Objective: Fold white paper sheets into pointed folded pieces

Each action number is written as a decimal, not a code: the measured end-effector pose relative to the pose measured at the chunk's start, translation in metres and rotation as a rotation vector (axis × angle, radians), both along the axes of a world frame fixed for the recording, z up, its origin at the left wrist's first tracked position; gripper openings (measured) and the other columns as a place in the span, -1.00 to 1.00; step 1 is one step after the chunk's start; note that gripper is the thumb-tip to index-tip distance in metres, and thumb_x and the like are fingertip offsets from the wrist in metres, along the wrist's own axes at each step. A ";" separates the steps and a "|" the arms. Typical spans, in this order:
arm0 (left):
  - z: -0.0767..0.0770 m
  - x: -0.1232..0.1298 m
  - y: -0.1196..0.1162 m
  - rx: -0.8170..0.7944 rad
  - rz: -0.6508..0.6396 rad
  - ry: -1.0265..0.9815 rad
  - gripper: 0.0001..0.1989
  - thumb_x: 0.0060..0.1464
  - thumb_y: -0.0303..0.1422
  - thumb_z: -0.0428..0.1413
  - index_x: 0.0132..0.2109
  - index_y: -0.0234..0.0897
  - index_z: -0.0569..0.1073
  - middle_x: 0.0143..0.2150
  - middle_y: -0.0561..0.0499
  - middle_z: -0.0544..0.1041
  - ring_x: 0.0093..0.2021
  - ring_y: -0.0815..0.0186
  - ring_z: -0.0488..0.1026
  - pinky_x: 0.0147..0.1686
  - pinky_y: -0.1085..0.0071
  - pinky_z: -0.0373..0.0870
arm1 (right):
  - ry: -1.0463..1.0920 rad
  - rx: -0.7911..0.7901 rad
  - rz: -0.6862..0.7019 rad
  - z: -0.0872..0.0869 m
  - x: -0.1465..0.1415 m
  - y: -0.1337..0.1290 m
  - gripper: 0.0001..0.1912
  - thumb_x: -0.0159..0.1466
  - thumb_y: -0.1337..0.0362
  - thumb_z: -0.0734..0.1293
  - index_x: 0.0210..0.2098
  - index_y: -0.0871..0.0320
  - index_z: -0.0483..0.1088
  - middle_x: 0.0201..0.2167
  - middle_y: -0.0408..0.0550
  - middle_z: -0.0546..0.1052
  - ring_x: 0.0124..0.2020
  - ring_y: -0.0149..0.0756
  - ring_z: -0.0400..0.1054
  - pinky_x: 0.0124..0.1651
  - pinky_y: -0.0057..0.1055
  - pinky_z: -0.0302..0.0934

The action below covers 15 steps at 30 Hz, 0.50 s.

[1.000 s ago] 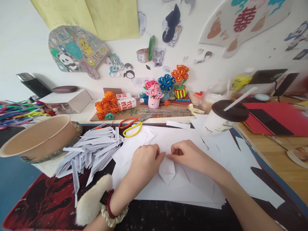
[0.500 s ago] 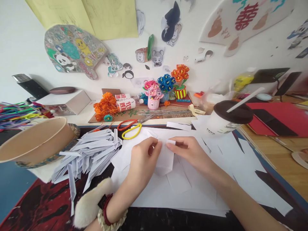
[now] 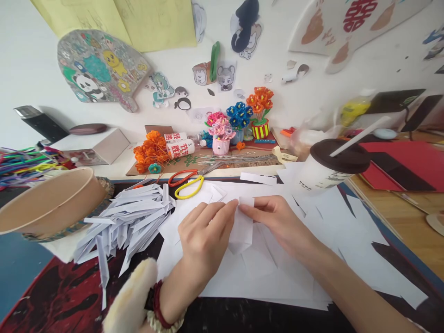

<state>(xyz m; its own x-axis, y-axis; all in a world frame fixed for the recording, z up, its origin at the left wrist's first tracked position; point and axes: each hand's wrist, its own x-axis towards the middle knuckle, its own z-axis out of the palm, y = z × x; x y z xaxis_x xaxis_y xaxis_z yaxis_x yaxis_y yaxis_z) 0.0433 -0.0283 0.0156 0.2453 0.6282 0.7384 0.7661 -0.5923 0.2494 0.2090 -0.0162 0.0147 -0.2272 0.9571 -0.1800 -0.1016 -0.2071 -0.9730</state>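
A small piece of white paper (image 3: 242, 233) is pinched at its upper edge between both hands, its lower part hanging over the sheets. My left hand (image 3: 208, 233) has thumb and forefinger closed on the paper's left side, the back of the hand toward me. Opposite it, my right hand (image 3: 272, 215) pinches the upper right edge, where a narrow flap stands up. Beneath both hands lie loose white paper sheets (image 3: 277, 286). Folded paper strips (image 3: 128, 222) form a heap to the left. Scissors (image 3: 189, 185) with red and yellow handles rest behind my left hand.
A brown tub (image 3: 48, 199) stands at the left. To the right is a lidded cup (image 3: 329, 171) with a straw. Flower pots (image 3: 222, 145), orange craft flowers (image 3: 151, 150) and a lying bottle (image 3: 180, 148) line the wall. A red folder (image 3: 409, 162) lies far right.
My left hand has turned so that its back faces me more, its fingers closing further over the paper. The flap at the top stands higher. The view has shifted slightly.
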 end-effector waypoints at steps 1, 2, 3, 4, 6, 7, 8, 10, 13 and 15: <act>-0.001 -0.001 0.001 0.039 0.007 0.045 -0.81 0.13 -0.52 0.13 -0.16 -0.19 0.56 -0.37 0.05 0.61 -0.44 0.34 0.45 -0.41 0.42 0.32 | -0.008 0.006 -0.014 0.000 0.000 0.000 -0.64 0.13 0.01 0.42 -0.58 0.16 0.41 -0.58 -0.15 0.35 -0.50 -0.38 0.21 -0.44 -0.41 0.13; -0.002 -0.002 0.002 0.076 0.011 0.085 -0.79 0.12 -0.53 0.13 -0.14 -0.18 0.56 -0.36 0.04 0.61 -0.43 0.33 0.44 -0.41 0.41 0.31 | -0.016 0.014 -0.026 0.001 0.000 0.000 -0.62 0.13 0.01 0.42 -0.60 0.17 0.38 -0.60 -0.17 0.31 -0.51 -0.38 0.18 -0.45 -0.41 0.11; -0.002 -0.003 0.003 0.109 0.011 0.118 -0.77 0.12 -0.54 0.13 -0.13 -0.18 0.56 -0.35 0.03 0.61 -0.43 0.33 0.44 -0.42 0.41 0.31 | -0.020 0.023 -0.034 0.002 0.001 -0.001 -0.60 0.12 0.00 0.42 -0.62 0.17 0.36 -0.61 -0.18 0.28 -0.51 -0.39 0.15 -0.46 -0.42 0.08; -0.002 -0.003 0.004 0.140 0.004 0.140 -0.76 0.11 -0.55 0.14 -0.13 -0.18 0.56 -0.35 0.03 0.61 -0.43 0.33 0.43 -0.43 0.41 0.30 | -0.021 0.031 -0.038 0.002 0.001 -0.001 -0.58 0.13 -0.01 0.42 -0.63 0.17 0.33 -0.61 -0.19 0.24 -0.52 -0.40 0.13 -0.47 -0.43 0.06; -0.001 -0.004 0.006 0.198 -0.020 0.146 -0.76 0.09 -0.58 0.15 -0.13 -0.21 0.56 -0.35 0.03 0.61 -0.44 0.34 0.41 -0.45 0.43 0.30 | -0.026 0.047 -0.043 0.003 0.001 -0.001 -0.55 0.14 -0.01 0.40 -0.66 0.16 0.26 -0.62 -0.21 0.18 -0.53 -0.42 0.07 -0.48 -0.44 0.01; -0.001 -0.003 0.007 0.220 -0.029 0.135 -0.76 0.08 -0.59 0.15 -0.14 -0.21 0.56 -0.36 0.04 0.61 -0.44 0.34 0.41 -0.46 0.44 0.30 | -0.031 0.057 -0.048 0.004 0.001 -0.001 -0.53 0.15 -0.01 0.40 -0.66 0.16 0.23 -0.62 -0.22 0.15 -0.53 -0.43 0.05 -0.48 -0.44 -0.01; -0.001 -0.003 0.008 0.234 -0.036 0.119 -0.75 0.08 -0.60 0.15 -0.15 -0.22 0.56 -0.36 0.04 0.61 -0.44 0.35 0.40 -0.46 0.45 0.30 | -0.038 0.069 -0.053 0.004 0.002 -0.001 -0.53 0.16 -0.01 0.39 -0.66 0.16 0.21 -0.62 -0.23 0.12 -0.53 -0.43 0.03 -0.48 -0.44 -0.02; 0.000 -0.003 0.009 0.233 -0.047 0.091 -0.76 0.07 -0.61 0.16 -0.17 -0.22 0.57 -0.36 0.05 0.61 -0.43 0.36 0.41 -0.45 0.45 0.32 | -0.052 0.095 -0.054 0.004 0.002 0.000 -0.53 0.19 0.00 0.37 -0.66 0.16 0.20 -0.62 -0.24 0.10 -0.53 -0.43 0.01 -0.47 -0.43 -0.04; 0.001 -0.004 0.009 0.209 -0.063 0.082 -0.76 0.06 -0.63 0.16 -0.18 -0.23 0.58 -0.37 0.04 0.61 -0.41 0.35 0.42 -0.43 0.45 0.34 | -0.061 0.128 -0.042 0.004 0.003 0.001 -0.52 0.20 0.02 0.36 -0.66 0.15 0.17 -0.61 -0.24 0.06 -0.52 -0.43 -0.01 -0.47 -0.42 -0.06; 0.001 -0.004 0.009 0.204 -0.073 0.080 -0.75 0.06 -0.64 0.15 -0.19 -0.23 0.58 -0.37 0.04 0.61 -0.41 0.34 0.41 -0.43 0.45 0.33 | -0.055 0.135 -0.051 0.004 0.003 0.001 -0.51 0.18 0.04 0.38 -0.67 0.15 0.12 -0.62 -0.26 0.04 -0.53 -0.44 -0.04 -0.48 -0.43 -0.10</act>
<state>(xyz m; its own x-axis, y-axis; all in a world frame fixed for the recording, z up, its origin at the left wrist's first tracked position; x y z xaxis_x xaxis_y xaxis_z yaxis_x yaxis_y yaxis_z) 0.0393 -0.0197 0.0167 0.3472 0.4460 0.8250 0.7322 -0.6786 0.0587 0.2116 -0.0155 0.0184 -0.1713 0.9834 -0.0593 -0.0540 -0.0695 -0.9961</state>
